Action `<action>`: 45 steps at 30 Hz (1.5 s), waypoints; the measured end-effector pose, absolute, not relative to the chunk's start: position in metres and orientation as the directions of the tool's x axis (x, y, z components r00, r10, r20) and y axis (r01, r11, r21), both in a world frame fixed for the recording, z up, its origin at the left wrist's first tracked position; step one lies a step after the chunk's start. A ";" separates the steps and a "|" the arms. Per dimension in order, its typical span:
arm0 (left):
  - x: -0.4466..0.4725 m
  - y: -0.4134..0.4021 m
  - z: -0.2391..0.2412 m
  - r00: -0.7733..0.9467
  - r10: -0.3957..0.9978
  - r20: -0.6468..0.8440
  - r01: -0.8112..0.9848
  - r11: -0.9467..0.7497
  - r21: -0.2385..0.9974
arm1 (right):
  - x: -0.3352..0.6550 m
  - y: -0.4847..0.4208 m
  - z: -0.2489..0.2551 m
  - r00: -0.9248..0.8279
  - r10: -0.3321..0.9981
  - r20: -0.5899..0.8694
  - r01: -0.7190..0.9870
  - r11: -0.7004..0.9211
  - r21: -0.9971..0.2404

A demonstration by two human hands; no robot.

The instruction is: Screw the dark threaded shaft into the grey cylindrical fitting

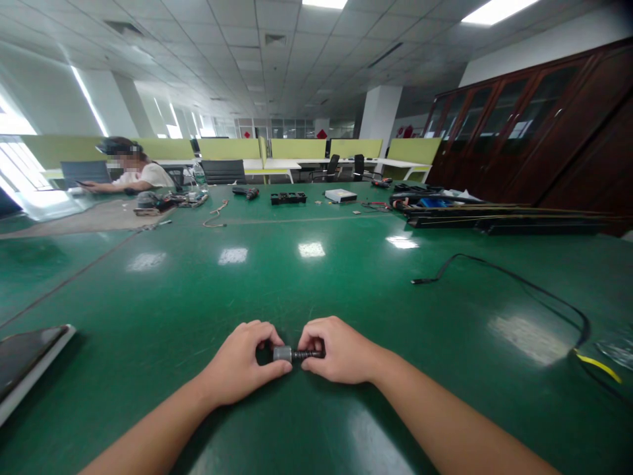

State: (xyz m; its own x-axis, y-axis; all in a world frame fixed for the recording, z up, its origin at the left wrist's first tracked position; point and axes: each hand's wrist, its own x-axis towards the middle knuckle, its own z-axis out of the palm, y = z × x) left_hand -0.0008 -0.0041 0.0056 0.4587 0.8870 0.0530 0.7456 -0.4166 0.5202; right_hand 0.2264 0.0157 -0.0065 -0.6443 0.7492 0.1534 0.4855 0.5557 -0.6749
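Close to the near side of the green table [277, 277], both hands meet around a small metal part. My left hand [247, 361] is closed on a short grey cylinder [282, 353], with the thumb below it and the fingers curled behind. Out of the cylinder's right end runs a dark ribbed shaft [304, 354], like a thread or a spring. My right hand [341, 349] pinches this shaft between thumb and curled fingers, which hide part of its far end. Whether cylinder and shaft are one piece I cannot tell.
A black cable [514, 274] curves over the right side. At the left edge lies a flat, white-edged panel [34, 356]. Across the far side are a power drill [246, 192], a black tray [288, 198], a white box [340, 196] and long dark bars [494, 214]. Another person [133, 168] sits far left.
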 end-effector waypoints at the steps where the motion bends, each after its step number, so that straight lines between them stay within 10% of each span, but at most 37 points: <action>1: -0.001 -0.004 0.006 0.461 0.886 0.051 0.745 -0.417 0.520 | 0.227 0.016 -0.006 -0.645 0.749 0.153 0.489 0.558 -0.671; 23: -0.002 -0.003 0.003 0.469 0.881 0.066 0.736 -0.431 0.522 | 0.266 0.033 0.006 -0.575 0.815 -0.070 0.614 0.374 -0.695; 45: -0.002 -0.003 0.004 0.465 0.883 0.063 0.739 -0.427 0.522 | 0.227 0.015 -0.006 -0.638 0.757 0.138 0.463 0.521 -0.717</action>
State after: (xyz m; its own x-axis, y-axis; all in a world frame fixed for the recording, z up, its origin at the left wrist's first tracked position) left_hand -0.0020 -0.0028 0.0036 0.4653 0.8829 0.0633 0.7385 -0.4267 0.5220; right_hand 0.2266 0.0147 -0.0056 -0.6384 0.7572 0.1381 0.4634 0.5214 -0.7165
